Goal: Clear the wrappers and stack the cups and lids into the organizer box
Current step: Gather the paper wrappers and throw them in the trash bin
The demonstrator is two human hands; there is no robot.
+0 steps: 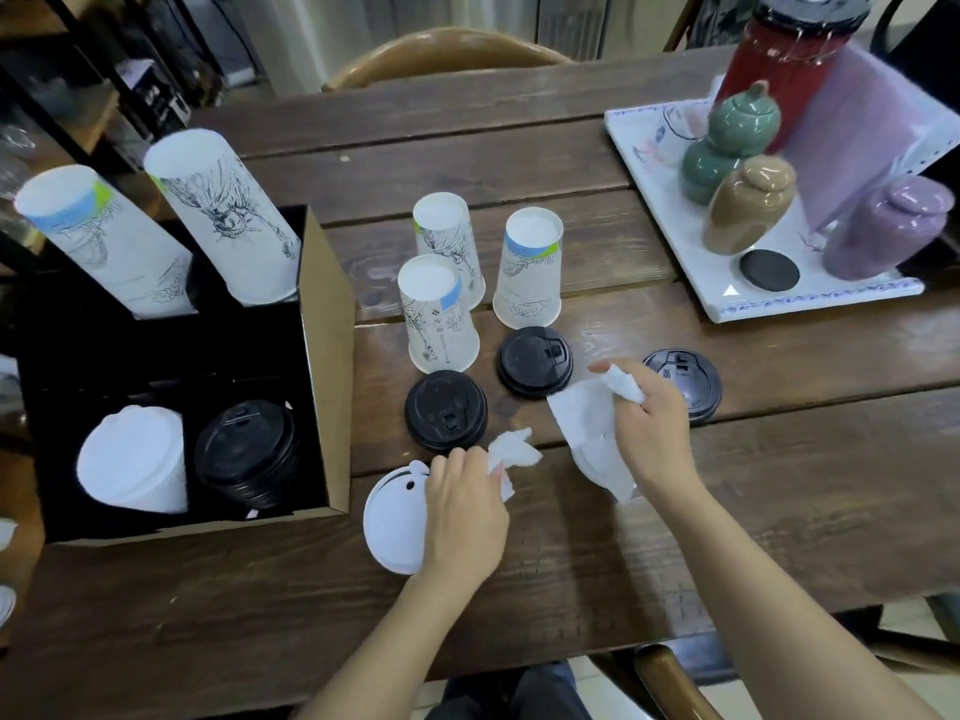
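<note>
Three printed paper cups (439,314) stand upside down mid-table. Three black lids (445,410) lie in front of them, and one white lid (395,517) sits partly under my left hand (465,506). That hand pinches a small crumpled white wrapper (511,452). My right hand (649,423) grips a larger white wrapper (592,433) lifted off the table, beside the rightmost black lid (691,379). The black organizer box (327,324) at left holds two tall cup stacks (228,215) at the back, with a white lid stack (135,462) and a black lid stack (247,454) in front.
A white tray (670,215) at the back right carries ceramic jars, a red canister and a black coaster. A wooden chair back (447,52) stands beyond the table. Shelving fills the far left. Another chair's arm (670,678) shows below the table's near edge.
</note>
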